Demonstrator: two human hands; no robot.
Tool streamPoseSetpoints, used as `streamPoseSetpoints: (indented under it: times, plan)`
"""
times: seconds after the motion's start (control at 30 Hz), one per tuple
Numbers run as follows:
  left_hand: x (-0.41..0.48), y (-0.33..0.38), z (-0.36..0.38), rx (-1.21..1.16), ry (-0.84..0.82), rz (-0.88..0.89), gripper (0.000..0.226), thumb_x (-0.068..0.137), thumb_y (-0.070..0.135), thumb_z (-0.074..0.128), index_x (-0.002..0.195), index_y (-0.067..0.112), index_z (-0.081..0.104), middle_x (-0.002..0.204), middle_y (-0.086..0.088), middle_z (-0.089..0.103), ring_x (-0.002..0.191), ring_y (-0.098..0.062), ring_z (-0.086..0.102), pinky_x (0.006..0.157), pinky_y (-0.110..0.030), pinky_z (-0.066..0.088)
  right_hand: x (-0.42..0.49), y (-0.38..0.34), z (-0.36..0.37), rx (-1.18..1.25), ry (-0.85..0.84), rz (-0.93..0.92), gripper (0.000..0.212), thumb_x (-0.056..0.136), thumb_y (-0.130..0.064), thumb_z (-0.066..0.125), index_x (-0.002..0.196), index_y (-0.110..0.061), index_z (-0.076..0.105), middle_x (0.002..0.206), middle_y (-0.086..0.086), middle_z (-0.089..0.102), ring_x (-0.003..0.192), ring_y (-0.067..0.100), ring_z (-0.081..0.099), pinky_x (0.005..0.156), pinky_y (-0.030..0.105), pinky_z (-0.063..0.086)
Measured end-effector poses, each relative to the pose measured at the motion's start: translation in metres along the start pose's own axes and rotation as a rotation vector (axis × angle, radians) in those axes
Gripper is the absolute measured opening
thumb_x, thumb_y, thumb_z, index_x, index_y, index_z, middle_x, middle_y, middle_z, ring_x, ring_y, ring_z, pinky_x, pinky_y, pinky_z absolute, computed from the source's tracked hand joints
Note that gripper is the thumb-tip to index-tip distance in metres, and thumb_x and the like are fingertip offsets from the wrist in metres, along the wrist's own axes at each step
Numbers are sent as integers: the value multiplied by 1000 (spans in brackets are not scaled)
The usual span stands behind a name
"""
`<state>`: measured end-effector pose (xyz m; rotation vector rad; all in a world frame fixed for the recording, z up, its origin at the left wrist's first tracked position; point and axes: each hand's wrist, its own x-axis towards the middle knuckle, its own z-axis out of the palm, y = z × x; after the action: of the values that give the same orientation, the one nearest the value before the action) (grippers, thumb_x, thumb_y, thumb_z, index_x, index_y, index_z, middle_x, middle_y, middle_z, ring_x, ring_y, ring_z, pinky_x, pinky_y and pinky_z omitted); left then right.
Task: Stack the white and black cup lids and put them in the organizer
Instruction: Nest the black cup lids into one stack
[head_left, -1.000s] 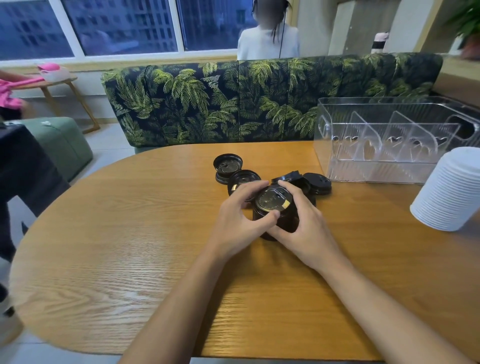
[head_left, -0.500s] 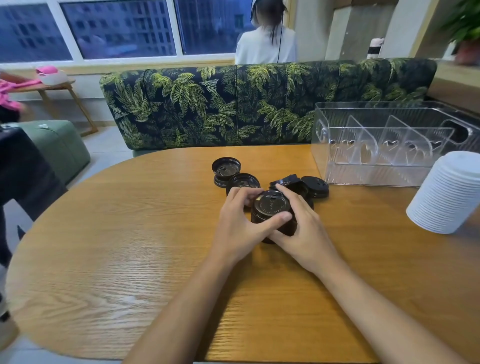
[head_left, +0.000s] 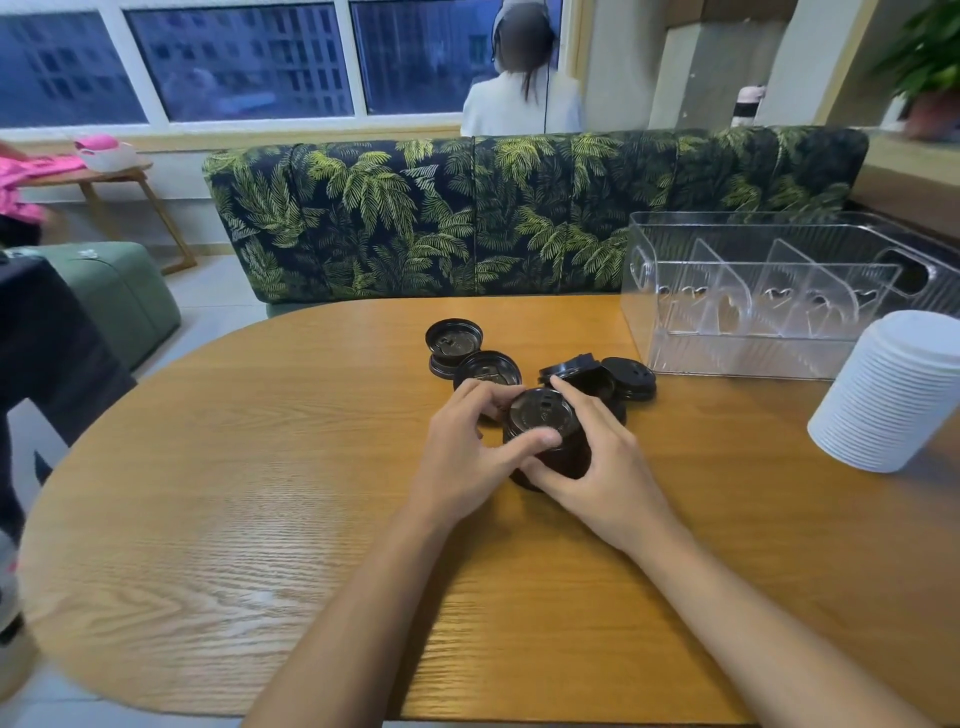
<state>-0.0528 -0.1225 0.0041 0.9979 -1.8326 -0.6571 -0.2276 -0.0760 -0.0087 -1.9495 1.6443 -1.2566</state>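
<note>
A stack of black cup lids (head_left: 545, 431) stands on the wooden table (head_left: 260, 493) at the centre. My left hand (head_left: 462, 452) grips it from the left with the thumb across its front. My right hand (head_left: 602, 467) wraps round its right side, index finger along the top rim. Loose black lids lie just behind: one (head_left: 453, 340) at the back left, one (head_left: 488, 368) beside it, and others (head_left: 628, 378) to the right. A tall stack of white lids (head_left: 888, 389) stands at the right. The clear organizer (head_left: 779, 296) with dividers sits at the back right.
A palm-print sofa (head_left: 467, 218) runs along the far table edge. A person (head_left: 519, 93) stands behind it facing the window. A green ottoman (head_left: 119, 296) and a small side table (head_left: 114, 176) are on the left.
Both hands have kept hold of the black stack. The top lid has settled lower and flatter onto the stack, and the fingers have shifted slightly round it.
</note>
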Motion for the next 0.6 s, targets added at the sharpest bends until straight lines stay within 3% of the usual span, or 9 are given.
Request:
streamPoseSetpoints:
  times: [0.07, 0.13, 0.2, 0.33, 0.5, 0.6]
  plan:
    - [1, -7, -1, 21, 51, 20, 39, 98, 51, 63, 119, 20, 74, 110, 11, 71, 104, -6, 66, 86, -15, 49, 0, -1, 0, -8, 12, 3, 84, 84, -47, 82, 155, -28, 42, 142, -19, 52, 129, -9, 46, 105, 2, 31]
    - [6, -21, -3, 165, 102, 50, 25, 102, 24, 64, 123, 18, 73, 117, 8, 73, 111, -10, 66, 96, -29, 53, -1, -2, 0, -9, 26, 12, 84, 83, -47, 83, 154, -29, 43, 141, -18, 51, 130, -5, 47, 106, 7, 34]
    - [11, -31, -3, 334, 53, 47, 36, 96, 8, 67, 131, 17, 70, 127, 4, 72, 120, -17, 64, 104, -39, 52, -1, -2, 0, -14, 29, 16, 83, 82, -48, 83, 153, -29, 43, 141, -19, 51, 129, -5, 47, 105, 5, 33]
    - [14, -35, 2, 491, -2, 9, 42, 95, 7, 70, 135, 22, 71, 129, 4, 72, 122, -18, 63, 102, -37, 53, -1, -1, -1, -24, 24, 26, 83, 83, -47, 83, 153, -29, 43, 141, -19, 50, 127, -8, 44, 100, -3, 29]
    - [15, -36, 0, 481, 73, 4, 31, 92, 6, 74, 118, 21, 80, 107, 4, 75, 100, -19, 68, 82, -34, 55, -1, -4, -1, -28, 18, 34, 84, 83, -49, 82, 154, -30, 42, 142, -19, 49, 128, -5, 44, 101, 3, 30]
    - [13, -35, -1, 424, 97, 5, 28, 88, 4, 79, 112, 19, 82, 102, 4, 73, 95, -17, 68, 81, -36, 58, -2, -4, -2, -30, 16, 34, 85, 83, -49, 81, 154, -30, 41, 142, -18, 49, 127, -6, 43, 104, 11, 34]
